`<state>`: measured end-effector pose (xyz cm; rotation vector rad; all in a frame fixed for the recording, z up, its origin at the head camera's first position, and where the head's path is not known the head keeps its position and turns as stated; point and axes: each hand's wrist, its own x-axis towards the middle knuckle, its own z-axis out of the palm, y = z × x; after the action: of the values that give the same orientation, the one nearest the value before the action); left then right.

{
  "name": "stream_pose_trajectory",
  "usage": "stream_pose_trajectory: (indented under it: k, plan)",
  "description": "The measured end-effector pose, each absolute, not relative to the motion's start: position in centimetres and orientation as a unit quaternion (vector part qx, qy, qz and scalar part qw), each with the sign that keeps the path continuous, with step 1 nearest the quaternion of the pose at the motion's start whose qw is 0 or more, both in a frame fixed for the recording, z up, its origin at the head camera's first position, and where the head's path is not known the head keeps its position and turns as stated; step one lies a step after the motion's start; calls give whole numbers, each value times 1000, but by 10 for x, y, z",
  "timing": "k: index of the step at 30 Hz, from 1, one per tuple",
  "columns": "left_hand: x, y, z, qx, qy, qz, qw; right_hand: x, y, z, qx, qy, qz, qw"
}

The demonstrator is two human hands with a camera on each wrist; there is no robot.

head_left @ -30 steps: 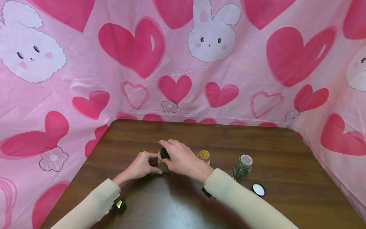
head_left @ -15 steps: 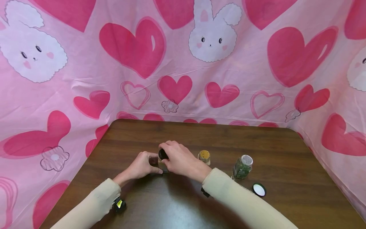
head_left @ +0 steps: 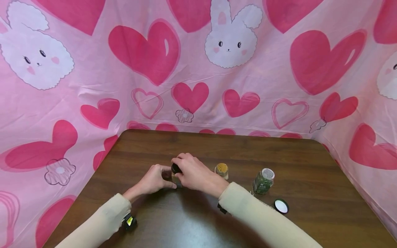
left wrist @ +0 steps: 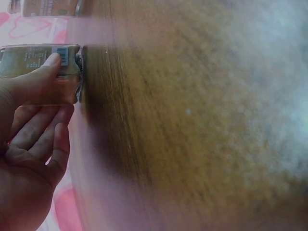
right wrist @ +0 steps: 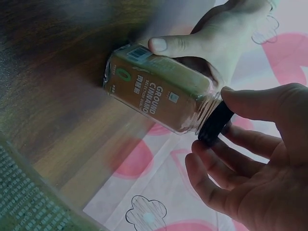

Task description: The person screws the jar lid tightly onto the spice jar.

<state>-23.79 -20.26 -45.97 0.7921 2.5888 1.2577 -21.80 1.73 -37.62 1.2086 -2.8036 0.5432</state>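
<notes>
A clear square spice jar labelled ground cinnamon (right wrist: 159, 96) stands on the table, filled with brown powder. My left hand (head_left: 149, 181) grips its lower body, the thumb across the barcode side in the left wrist view. At the jar's neck is a black lid (right wrist: 215, 122), which my right hand (head_left: 196, 174) holds between thumb and fingers from above. In the head view the right hand covers much of the jar and lid.
Right of the hands is an open jar of yellow-brown powder (head_left: 221, 168). Farther right stands a jar of green herbs (head_left: 263, 181) with a perforated top, near a loose black lid (head_left: 281, 206) showing its white inside. Pink fabric (head_left: 192, 69) hangs around the wooden table (head_left: 248, 148).
My right hand and the black lid have shifted slightly left, with the lid turning a little in my fingers. My left hand stays on the jar. The other jars have not moved.
</notes>
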Motion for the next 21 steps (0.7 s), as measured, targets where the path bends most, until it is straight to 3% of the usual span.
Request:
stream_pose_trajectory:
  k: [21]
  plan:
    - [-239,-203,-460,271,863,420,76,-220,16,-377,395,-906,147,28]
